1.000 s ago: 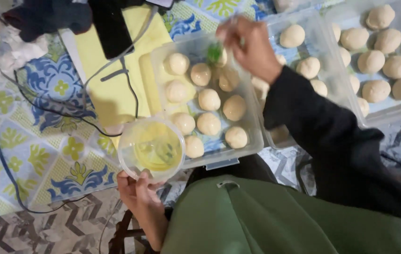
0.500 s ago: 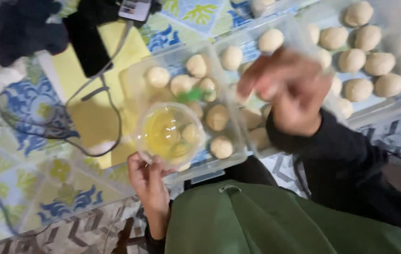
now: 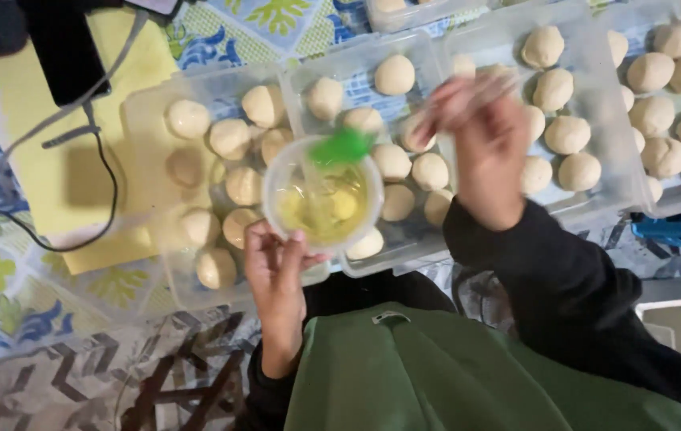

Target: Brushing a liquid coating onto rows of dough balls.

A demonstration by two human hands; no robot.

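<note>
My left hand grips a small clear plastic cup of yellow liquid, held above the trays. My right hand holds a brush with a clear handle and a green head; the green head rests at the cup's far rim. Under both hands lie clear plastic trays filled with several round pale dough balls. Motion blur smears the right hand and the brush handle.
More trays of dough balls lie to the right. A yellow sheet with a dark phone and a black cable lies at left on a blue patterned cloth. My green top fills the bottom.
My right hand drew back from the far tray toward the cup, bringing the green brush head to its rim. My left hand carried the cup rightward over the trays.
</note>
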